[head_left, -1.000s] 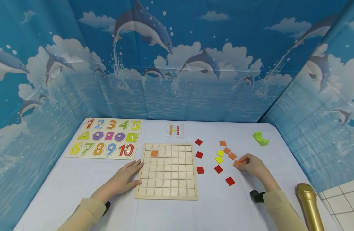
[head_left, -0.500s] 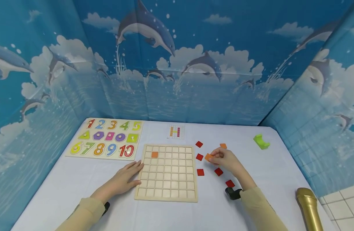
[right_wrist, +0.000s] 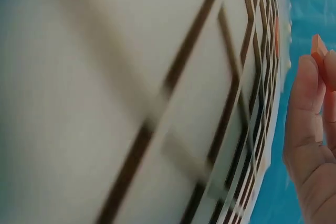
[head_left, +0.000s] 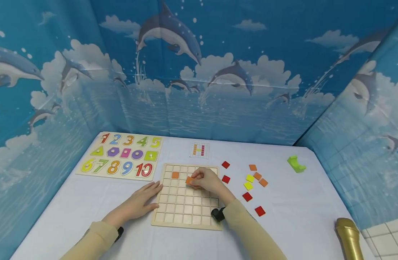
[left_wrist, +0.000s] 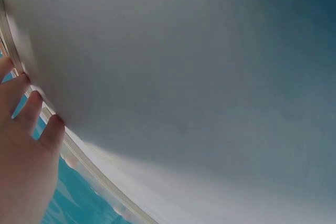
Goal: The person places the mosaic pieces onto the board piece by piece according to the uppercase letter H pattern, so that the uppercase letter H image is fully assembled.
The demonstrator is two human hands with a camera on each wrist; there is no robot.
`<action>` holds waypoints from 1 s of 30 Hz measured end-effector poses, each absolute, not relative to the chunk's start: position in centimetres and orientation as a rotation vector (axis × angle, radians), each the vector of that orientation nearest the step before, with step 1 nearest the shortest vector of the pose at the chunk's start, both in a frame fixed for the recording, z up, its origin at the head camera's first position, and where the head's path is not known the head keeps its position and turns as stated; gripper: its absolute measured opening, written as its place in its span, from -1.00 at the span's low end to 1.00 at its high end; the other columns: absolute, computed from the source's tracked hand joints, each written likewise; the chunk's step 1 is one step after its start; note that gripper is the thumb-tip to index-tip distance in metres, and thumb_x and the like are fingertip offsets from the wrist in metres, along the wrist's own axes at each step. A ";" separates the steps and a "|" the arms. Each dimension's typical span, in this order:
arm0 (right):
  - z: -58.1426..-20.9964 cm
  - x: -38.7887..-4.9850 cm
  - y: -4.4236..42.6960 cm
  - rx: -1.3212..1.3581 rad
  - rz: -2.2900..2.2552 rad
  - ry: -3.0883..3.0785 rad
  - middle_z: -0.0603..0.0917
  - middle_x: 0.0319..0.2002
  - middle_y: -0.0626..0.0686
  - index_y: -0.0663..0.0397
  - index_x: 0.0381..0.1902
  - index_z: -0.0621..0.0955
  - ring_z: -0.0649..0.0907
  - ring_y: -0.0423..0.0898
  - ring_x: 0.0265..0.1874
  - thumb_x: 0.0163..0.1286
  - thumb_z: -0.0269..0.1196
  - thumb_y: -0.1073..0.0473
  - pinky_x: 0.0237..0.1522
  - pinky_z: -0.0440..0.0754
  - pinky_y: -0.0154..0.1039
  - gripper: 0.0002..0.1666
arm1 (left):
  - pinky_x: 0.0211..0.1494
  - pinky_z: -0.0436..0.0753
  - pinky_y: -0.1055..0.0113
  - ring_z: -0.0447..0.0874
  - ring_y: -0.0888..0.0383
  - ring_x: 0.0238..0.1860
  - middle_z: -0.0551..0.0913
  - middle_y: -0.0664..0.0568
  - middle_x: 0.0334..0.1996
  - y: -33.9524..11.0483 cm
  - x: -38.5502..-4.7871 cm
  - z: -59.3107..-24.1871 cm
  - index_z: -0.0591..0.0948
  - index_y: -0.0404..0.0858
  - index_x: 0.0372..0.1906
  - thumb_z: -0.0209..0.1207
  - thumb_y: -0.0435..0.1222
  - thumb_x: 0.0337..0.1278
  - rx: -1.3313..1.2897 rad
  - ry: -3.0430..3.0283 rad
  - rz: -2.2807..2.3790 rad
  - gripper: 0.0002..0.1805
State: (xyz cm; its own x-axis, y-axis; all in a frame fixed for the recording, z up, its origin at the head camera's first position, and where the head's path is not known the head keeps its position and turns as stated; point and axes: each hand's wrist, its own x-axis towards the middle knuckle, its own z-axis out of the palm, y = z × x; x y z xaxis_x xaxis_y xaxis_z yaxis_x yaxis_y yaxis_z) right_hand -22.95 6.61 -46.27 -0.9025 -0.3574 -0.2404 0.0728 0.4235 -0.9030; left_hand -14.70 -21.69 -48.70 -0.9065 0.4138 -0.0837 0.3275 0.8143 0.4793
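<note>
Over the wooden grid board (head_left: 178, 208), my right hand (head_left: 211, 181) pinches an orange square tile (head_left: 188, 180) between thumb and fingers. The right wrist view shows this tile (right_wrist: 316, 46) at the fingertips, tilted and apart from the grid. Another orange tile (head_left: 175, 175) lies in a cell near the board's upper left. My left hand (head_left: 138, 202) rests at the board's left edge, fingers spread and fairly straight. In the left wrist view, its fingertips (left_wrist: 54, 125) touch the board's rim. My right hand and forearm hide some of the cells.
Right of the board lie loose red tiles (head_left: 247, 196), yellow tiles (head_left: 248, 186) and orange tiles (head_left: 263, 182). A pattern card (head_left: 200, 150) lies behind it. A number puzzle (head_left: 119, 162) is at left, a green curved block (head_left: 296, 164) and gold microphone (head_left: 349, 236) at right.
My right hand has picked an orange tile from the loose ones on the right and carried it left over the board. The left hand has stayed at the board's edge.
</note>
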 end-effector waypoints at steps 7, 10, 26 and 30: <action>-46.0 -23.3 3.7 -0.300 -1.424 2.250 0.66 -0.42 0.04 0.21 -0.19 0.61 0.71 -0.16 -0.45 0.29 0.34 0.29 -0.28 0.75 -0.27 -0.83 | 0.46 0.22 -0.25 0.10 -0.23 0.52 0.22 -0.16 0.51 -21.5 -14.9 -48.7 0.29 -0.27 0.47 0.21 -0.09 0.30 0.597 2.806 0.679 -0.27; -46.1 -23.5 2.8 -0.301 -1.378 2.297 0.65 -0.45 0.00 0.18 -0.21 0.62 0.67 -0.22 -0.50 0.29 0.35 0.28 -0.35 0.71 -0.33 -0.85 | 0.45 0.22 -0.26 0.10 -0.23 0.52 0.22 -0.15 0.51 -21.6 -14.9 -48.7 0.29 -0.26 0.47 0.21 -0.08 0.30 0.584 2.804 0.677 -0.27; -46.6 -23.7 -0.1 -0.316 -1.123 2.519 0.62 -0.50 -0.01 0.13 -0.40 0.62 0.58 -0.19 -0.56 0.23 0.40 0.29 -0.47 0.53 -0.37 -0.88 | 0.47 0.22 -0.24 0.10 -0.23 0.52 0.21 -0.16 0.51 -21.7 -14.8 -49.0 0.28 -0.27 0.48 0.21 -0.08 0.30 0.603 2.807 0.656 -0.26; -46.4 -23.7 -0.5 -0.365 -1.051 2.585 0.62 -0.45 0.00 0.11 -0.43 0.62 0.55 -0.17 -0.51 0.24 0.39 0.29 -0.43 0.52 -0.34 -0.88 | 0.47 0.22 -0.22 0.10 -0.22 0.52 0.21 -0.17 0.51 -21.7 -14.8 -48.9 0.28 -0.27 0.48 0.21 -0.10 0.30 0.608 2.819 0.639 -0.27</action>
State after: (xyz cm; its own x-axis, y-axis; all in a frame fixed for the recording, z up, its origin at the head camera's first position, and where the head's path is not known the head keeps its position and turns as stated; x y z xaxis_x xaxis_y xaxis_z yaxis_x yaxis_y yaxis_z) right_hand -23.69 -0.45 -46.44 -0.9143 -0.3517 -0.2010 -0.1117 0.6958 -0.7095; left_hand -14.83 -21.73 -48.88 -0.8984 0.4299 -0.0901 0.3491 0.8233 0.4476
